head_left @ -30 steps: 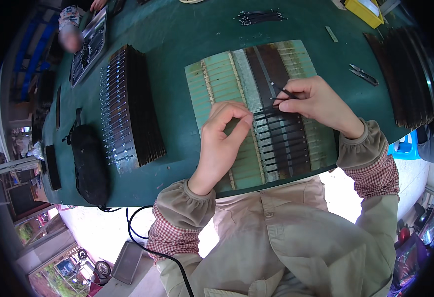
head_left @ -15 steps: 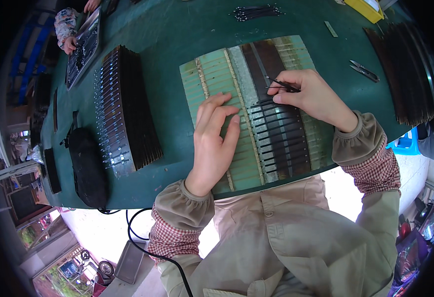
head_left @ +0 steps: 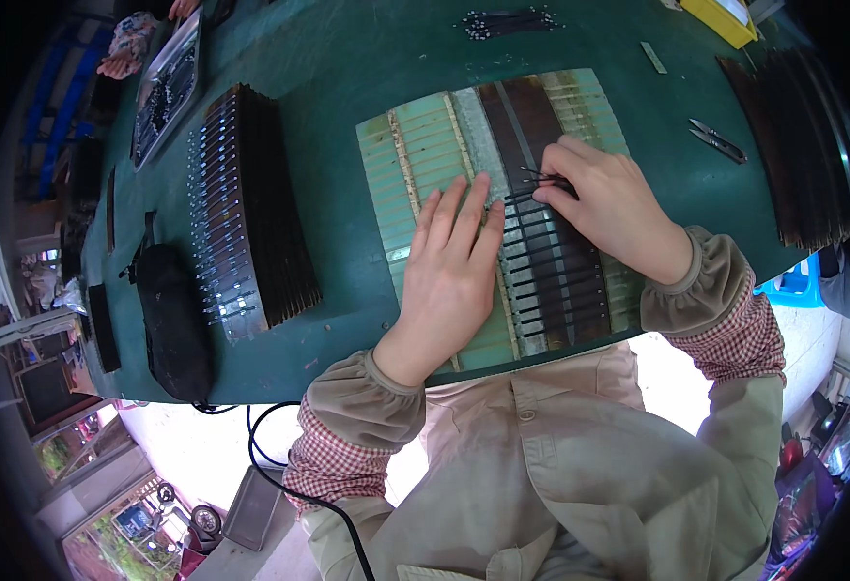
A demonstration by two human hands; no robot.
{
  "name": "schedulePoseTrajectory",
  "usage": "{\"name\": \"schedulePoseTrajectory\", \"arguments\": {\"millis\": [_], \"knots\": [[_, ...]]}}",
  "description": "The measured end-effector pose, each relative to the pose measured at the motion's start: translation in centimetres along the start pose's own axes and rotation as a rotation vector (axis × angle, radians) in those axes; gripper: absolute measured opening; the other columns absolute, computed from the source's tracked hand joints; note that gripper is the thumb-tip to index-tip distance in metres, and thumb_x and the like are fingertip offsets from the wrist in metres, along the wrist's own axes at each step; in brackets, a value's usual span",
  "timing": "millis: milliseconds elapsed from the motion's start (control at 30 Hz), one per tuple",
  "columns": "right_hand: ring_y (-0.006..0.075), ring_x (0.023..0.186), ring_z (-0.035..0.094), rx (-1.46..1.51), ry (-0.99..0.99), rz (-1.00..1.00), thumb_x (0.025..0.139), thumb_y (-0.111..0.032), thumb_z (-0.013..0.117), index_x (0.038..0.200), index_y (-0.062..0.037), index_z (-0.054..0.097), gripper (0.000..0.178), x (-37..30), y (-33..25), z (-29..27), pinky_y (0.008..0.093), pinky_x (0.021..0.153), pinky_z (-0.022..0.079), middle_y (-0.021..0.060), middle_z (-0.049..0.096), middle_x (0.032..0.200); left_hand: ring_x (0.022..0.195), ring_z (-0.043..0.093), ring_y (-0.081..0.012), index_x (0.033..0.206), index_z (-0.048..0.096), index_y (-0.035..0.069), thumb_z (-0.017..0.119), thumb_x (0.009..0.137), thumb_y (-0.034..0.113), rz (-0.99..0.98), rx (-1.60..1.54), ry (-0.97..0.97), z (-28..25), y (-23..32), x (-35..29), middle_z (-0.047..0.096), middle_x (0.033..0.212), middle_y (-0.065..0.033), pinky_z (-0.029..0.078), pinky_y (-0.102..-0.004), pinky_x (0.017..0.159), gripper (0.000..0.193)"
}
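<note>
A green grooved board (head_left: pixel 383 150) lies on the table before me, with a dark brown strip (head_left: pixel 537 111) along it. Across the strip's nearer part sit several thin black leads (head_left: pixel 538 254), side by side in a row. My left hand (head_left: pixel 452 281) rests flat on the board, fingers stretched out, its fingertips beside the upper ends of the row. My right hand (head_left: pixel 614 198) pinches a few loose thin black leads (head_left: pixel 549 178) with pale tips, just above the strip at the row's far end. Part of that bunch is hidden inside my fingers.
Left of the board stands a thick stack of loaded dark strips (head_left: pixel 284 208), with a black pouch (head_left: pixel 175 324) beyond. Another dark stack (head_left: pixel 798 145) and small snips (head_left: pixel 718 140) lie right. A lead bundle (head_left: pixel 507 21) and yellow bin (head_left: pixel 720 19) are far. A co-worker's hand (head_left: pixel 115 65) is near a metal tray (head_left: pixel 168 92).
My left hand has slid right and flattened, its fingers now straighter. My right hand has turned and lowered toward the strip, still pinching the leads. The co-worker's hand has moved away from the tray.
</note>
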State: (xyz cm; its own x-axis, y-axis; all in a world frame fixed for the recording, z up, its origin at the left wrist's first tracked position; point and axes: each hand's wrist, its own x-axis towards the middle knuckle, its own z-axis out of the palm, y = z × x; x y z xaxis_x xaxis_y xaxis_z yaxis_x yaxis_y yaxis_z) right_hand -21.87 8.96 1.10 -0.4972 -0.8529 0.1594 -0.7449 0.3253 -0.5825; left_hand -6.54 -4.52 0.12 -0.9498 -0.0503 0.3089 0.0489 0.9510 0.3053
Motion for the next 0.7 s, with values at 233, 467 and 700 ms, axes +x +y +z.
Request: {"name": "schedulePoseTrajectory", "arguments": {"millis": [233, 467, 700], "knots": [[0.0198, 0.067, 0.055, 0.265, 0.008, 0.155, 0.076, -0.012, 0.067, 0.079, 0.0017, 0.056, 0.018, 0.0, 1.3, -3.5, 0.0298, 0.062, 0.043, 0.0099, 0.055, 0.074, 0.116, 0.048, -0.029, 0.11, 0.057, 0.0, 0.056, 0.084, 0.002, -0.286, -0.611, 0.109, -1.7, -0.8, 0.9, 0.052, 0.123, -0.0151, 0.036, -0.0365, 0.098, 0.026], [0.009, 0.071, 0.051, 0.606, -0.222, 0.123, 0.079, -0.004, 0.064, 0.078, 0.0038, 0.055, 0.013, 0.7, 0.1, -2.0, 0.0229, 0.065, 0.042, 0.0014, 0.047, 0.073, 0.108, 0.052, -0.0294, 0.095, 0.058, -0.002, 0.06, 0.082, 0.003, -0.446, -0.938, 0.032, -0.6, -1.2, 1.0, 0.059, 0.101, -0.0137, 0.041, -0.0341, 0.09, 0.014], [0.0071, 0.078, 0.055, 0.798, -0.284, 0.278, 0.081, -0.001, 0.061, 0.088, 0.0052, 0.061, 0.01, 1.5, 2.4, -1.6, 0.0199, 0.071, 0.046, 0.0023, 0.058, 0.081, 0.109, 0.052, -0.0308, 0.093, 0.058, -0.002, 0.059, 0.081, 0.001, -0.238, -0.528, 0.133, -0.8, -1.8, 1.1, 0.059, 0.106, -0.0147, 0.041, -0.0354, 0.091, 0.012]]}}
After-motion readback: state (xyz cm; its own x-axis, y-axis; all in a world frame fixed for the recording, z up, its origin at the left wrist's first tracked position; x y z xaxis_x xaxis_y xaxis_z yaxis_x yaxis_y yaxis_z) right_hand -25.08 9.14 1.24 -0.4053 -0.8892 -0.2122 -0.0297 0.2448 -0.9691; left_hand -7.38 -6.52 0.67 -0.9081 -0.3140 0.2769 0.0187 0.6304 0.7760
